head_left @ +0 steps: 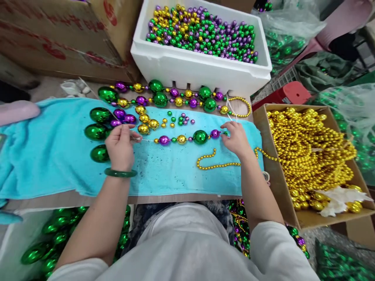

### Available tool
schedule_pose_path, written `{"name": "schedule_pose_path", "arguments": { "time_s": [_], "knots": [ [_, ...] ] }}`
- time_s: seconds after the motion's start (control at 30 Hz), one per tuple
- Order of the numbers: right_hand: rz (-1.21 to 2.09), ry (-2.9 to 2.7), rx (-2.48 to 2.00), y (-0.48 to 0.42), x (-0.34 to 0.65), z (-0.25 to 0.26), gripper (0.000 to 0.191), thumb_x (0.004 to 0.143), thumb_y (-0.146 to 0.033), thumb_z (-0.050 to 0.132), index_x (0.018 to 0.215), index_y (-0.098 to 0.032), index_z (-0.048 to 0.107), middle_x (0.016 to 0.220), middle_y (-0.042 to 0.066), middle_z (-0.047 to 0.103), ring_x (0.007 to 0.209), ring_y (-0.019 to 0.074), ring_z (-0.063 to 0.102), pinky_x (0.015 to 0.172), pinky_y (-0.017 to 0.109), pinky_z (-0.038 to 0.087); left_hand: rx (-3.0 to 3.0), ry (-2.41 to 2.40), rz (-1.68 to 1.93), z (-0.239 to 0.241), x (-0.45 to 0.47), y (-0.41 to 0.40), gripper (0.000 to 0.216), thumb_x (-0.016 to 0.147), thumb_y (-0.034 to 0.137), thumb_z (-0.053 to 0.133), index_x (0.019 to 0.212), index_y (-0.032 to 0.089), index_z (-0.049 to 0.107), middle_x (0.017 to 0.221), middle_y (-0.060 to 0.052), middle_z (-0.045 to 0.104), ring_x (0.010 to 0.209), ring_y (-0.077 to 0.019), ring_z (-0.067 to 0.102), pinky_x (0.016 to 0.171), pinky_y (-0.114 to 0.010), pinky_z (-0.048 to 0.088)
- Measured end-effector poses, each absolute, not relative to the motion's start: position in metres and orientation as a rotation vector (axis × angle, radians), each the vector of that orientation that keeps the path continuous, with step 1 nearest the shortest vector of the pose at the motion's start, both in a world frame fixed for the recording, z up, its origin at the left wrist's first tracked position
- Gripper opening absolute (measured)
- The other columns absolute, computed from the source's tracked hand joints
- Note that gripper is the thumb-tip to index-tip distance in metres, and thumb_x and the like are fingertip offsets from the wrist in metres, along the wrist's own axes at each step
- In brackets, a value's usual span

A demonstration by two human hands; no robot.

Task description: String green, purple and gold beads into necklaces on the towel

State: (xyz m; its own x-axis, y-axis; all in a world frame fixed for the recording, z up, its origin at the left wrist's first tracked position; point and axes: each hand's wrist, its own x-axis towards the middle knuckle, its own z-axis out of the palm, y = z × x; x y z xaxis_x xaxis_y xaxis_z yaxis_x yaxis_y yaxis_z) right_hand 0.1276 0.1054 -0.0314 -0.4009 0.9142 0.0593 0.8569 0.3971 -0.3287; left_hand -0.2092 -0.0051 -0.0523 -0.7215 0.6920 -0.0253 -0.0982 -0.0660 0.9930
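Observation:
A strand of shiny beads (181,139) in purple, gold and green lies across the turquoise towel (164,175). My left hand (120,146), with a green bangle (120,173) at its wrist, is closed on the strand's thin white string (147,139). A long thin needle-like rod (102,102) slants up and left from that hand. My right hand (235,137) pinches the strand's right end, beside a small green bead. Large green beads (96,132), purple beads (129,119) and gold beads (143,118) lie close to my left hand. Small loose beads (183,119) sit above the strand.
A finished-looking bead garland (159,99) runs along the towel's far edge. Behind it stands a white foam box (202,64) of small beads. On the right are a cardboard box (272,156) of gold bead chains and a gold chain (216,167). Green beads (58,226) fill a container below left.

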Motion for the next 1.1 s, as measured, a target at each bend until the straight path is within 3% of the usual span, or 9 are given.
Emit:
{"name": "schedule_pose_path", "arguments": {
  "time_s": [0.2, 0.3, 0.5, 0.87, 1.1],
  "knots": [
    [0.44, -2.636, -1.401, 0.097, 0.095, -0.032, 0.063, 0.07, -0.012, 0.052, 0.133, -0.016, 0.055, 0.136, 0.014, 0.054, 0.126, 0.0356, 0.044, 0.103, 0.056, 0.035, 0.63, 1.645, 1.853, -0.051, -0.208, -0.007, 0.021, 0.084, 0.036, 0.063, 0.083, 0.015, 0.066, 0.058, 0.001, 0.06, 0.052, -0.0106, 0.059, 0.053, -0.023, 0.049],
    [0.484, -2.68, -1.356, 0.092, 0.086, -0.03, 0.07, 0.072, -0.016, 0.055, 0.141, -0.017, 0.046, 0.141, 0.014, 0.05, 0.13, 0.0351, 0.041, 0.11, 0.058, 0.028, 0.645, 1.635, 1.863, -0.049, -0.209, -0.009, 0.023, 0.083, 0.038, 0.063, 0.084, 0.015, 0.066, 0.059, 0.001, 0.061, 0.052, -0.0106, 0.059, 0.053, -0.022, 0.048],
    [0.471, -2.749, -1.287, 0.085, 0.065, -0.036, 0.061, 0.082, -0.041, 0.063, 0.139, -0.025, 0.049, 0.137, 0.012, 0.054, 0.13, 0.0345, 0.043, 0.112, 0.063, 0.02, 0.635, 1.607, 1.868, -0.046, -0.21, -0.011, 0.023, 0.082, 0.038, 0.064, 0.085, 0.016, 0.067, 0.06, 0.001, 0.062, 0.053, -0.0103, 0.059, 0.055, -0.023, 0.049],
    [0.414, -2.7, -1.462, 0.09, 0.071, -0.035, 0.056, 0.083, -0.039, 0.061, 0.134, -0.018, 0.053, 0.126, 0.015, 0.06, 0.119, 0.0343, 0.053, 0.109, 0.062, 0.025, 0.616, 1.61, 1.855, -0.049, -0.212, -0.011, 0.028, 0.081, 0.044, 0.066, 0.085, 0.016, 0.066, 0.061, 0.002, 0.061, 0.054, -0.0094, 0.059, 0.055, -0.021, 0.051],
    [0.29, -2.738, -1.37, 0.084, 0.061, -0.032, 0.06, 0.08, -0.036, 0.065, 0.136, -0.018, 0.051, 0.139, 0.015, 0.05, 0.128, 0.0372, 0.042, 0.111, 0.064, 0.021, 0.613, 1.596, 1.86, -0.053, -0.211, -0.007, 0.025, 0.084, 0.043, 0.064, 0.083, 0.018, 0.066, 0.06, 0.002, 0.061, 0.054, -0.0095, 0.06, 0.055, -0.021, 0.05]
  ]
}}
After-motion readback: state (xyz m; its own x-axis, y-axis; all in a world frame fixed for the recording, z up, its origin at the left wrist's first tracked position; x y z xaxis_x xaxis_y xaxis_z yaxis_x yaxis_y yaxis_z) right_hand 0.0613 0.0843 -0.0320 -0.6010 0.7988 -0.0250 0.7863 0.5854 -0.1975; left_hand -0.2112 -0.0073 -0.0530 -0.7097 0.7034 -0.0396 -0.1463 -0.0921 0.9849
